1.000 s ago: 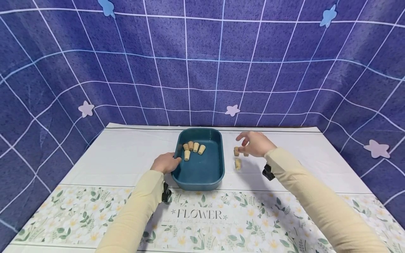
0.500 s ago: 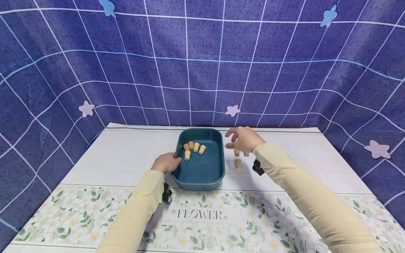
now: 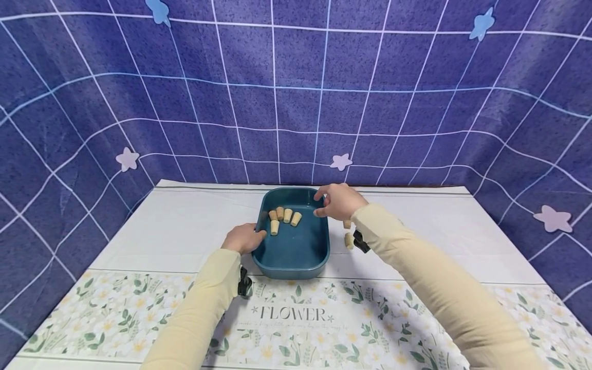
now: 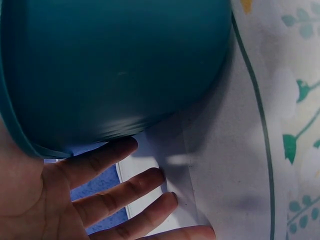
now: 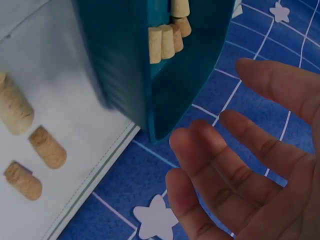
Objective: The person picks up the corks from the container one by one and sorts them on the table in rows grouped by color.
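A deep teal rectangular tub (image 3: 296,257) stands mid-table, with several tapered cork stoppers (image 3: 287,215) grouped toward its far left. My left hand (image 3: 241,239) holds the tub's left side, thumb over the rim; in the left wrist view its fingers (image 4: 120,197) spread along the outer wall. Over the tub's right rim hovers my right hand (image 3: 339,200), thumb and fingers apart. Nothing shows between those fingers in the right wrist view. Right of the tub lie loose stoppers: a pale one (image 5: 15,105) and two browner ones (image 5: 47,146); in the head view the right arm partly hides them.
A white cloth with a flowered front band (image 3: 139,313) covers the table. Blue-purple gridded fabric (image 3: 296,103) with stars hangs behind and at both sides. A black wrist device (image 3: 244,282) sits on the left arm, another (image 3: 361,241) on the right.
My right hand has moved left from above the loose stoppers to the tub's right rim, its fingers still apart. My left hand and the stoppers in the tub look unchanged.
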Tool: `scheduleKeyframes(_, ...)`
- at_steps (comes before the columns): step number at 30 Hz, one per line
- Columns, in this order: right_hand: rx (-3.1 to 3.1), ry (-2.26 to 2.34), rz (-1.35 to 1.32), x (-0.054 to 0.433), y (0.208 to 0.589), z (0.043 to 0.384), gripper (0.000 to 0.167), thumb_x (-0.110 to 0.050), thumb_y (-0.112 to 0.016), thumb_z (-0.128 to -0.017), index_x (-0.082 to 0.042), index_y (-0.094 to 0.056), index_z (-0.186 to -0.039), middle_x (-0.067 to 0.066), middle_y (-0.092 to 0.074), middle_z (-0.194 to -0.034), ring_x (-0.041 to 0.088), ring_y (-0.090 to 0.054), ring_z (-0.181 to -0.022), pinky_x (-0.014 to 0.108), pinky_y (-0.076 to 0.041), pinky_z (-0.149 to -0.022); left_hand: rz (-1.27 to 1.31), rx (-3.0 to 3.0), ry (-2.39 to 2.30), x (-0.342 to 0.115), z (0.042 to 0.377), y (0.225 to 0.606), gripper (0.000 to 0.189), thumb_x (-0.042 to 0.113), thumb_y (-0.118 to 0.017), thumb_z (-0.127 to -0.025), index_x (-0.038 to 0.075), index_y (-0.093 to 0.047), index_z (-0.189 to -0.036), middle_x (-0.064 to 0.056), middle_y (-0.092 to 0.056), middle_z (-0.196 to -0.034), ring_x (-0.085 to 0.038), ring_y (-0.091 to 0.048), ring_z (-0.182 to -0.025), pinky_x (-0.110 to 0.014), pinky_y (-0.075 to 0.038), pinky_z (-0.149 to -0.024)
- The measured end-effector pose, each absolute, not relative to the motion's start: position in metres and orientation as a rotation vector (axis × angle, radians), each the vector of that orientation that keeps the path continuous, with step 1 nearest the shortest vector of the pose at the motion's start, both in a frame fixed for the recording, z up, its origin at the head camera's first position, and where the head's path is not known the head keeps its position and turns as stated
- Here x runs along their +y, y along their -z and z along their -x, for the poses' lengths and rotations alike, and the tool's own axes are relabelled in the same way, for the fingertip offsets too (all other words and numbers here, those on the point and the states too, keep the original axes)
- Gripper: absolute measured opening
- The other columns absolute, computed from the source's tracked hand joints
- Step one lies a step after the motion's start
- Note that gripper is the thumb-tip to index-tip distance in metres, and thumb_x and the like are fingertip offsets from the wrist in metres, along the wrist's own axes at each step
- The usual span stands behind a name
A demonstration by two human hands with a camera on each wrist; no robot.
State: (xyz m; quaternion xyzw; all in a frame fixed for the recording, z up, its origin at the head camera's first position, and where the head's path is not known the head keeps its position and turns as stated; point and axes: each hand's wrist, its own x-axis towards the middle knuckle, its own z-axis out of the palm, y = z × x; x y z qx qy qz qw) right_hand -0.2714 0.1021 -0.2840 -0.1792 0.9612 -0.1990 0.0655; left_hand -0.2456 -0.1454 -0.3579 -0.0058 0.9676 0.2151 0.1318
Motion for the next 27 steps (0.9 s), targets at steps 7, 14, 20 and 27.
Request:
scheduleKeyframes(7, 2.879, 0.539, 0.570, 0.087, 0.284, 0.274, 0.045, -0.027, -0.077, -0.093, -0.010, -0.067, -0.133, 0.003, -0.063, -0.089, 0.019, -0.059, -0.080, 0.036, -0.051, -0.078, 0.013, 2.801, -0.611, -0.146, 0.246, 0.357, 0.051, 0.026, -0.041, -0.108, -0.005, -0.048, -0.148, -0.028, -0.053, -0.143, -0.045, -0.052, -0.131, -0.055, -0.043, -0.108)
scheduleKeyframes(14, 2.861, 0.553, 0.576, 0.073, 0.283, 0.274, 0.044, -0.026, -0.077, -0.093, -0.011, -0.068, -0.132, 0.005, -0.066, -0.095, 0.020, -0.062, -0.085, 0.037, -0.053, -0.084, 0.008, 2.809, -0.600, -0.146, 0.244, 0.356, 0.050, 0.025, -0.041, -0.108, -0.005, -0.049, -0.147, -0.028, -0.055, -0.142, -0.044, -0.053, -0.130, -0.054, -0.043, -0.108)
scheduleKeyframes(20, 2.851, 0.541, 0.575, 0.062, 0.286, 0.278, 0.042, -0.028, -0.077, -0.093, -0.012, -0.068, -0.132, 0.007, -0.067, -0.105, 0.023, -0.062, -0.098, 0.038, -0.052, -0.089, 0.020, 2.810, -0.604, -0.146, 0.245, 0.357, 0.051, 0.025, -0.041, -0.108, -0.004, -0.048, -0.148, -0.028, -0.053, -0.143, -0.045, -0.052, -0.131, -0.055, -0.043, -0.108)
scheduleKeyframes(27, 2.845, 0.544, 0.574, 0.049, 0.290, 0.280, 0.040, -0.026, -0.076, -0.093, -0.012, -0.069, -0.131, 0.007, -0.069, -0.107, 0.021, -0.064, -0.098, 0.037, -0.053, -0.088, 0.033, 2.812, -0.605, -0.145, 0.244, 0.357, 0.051, 0.026, -0.042, -0.108, -0.004, -0.048, -0.148, -0.028, -0.053, -0.144, -0.045, -0.051, -0.132, -0.054, -0.043, -0.109)
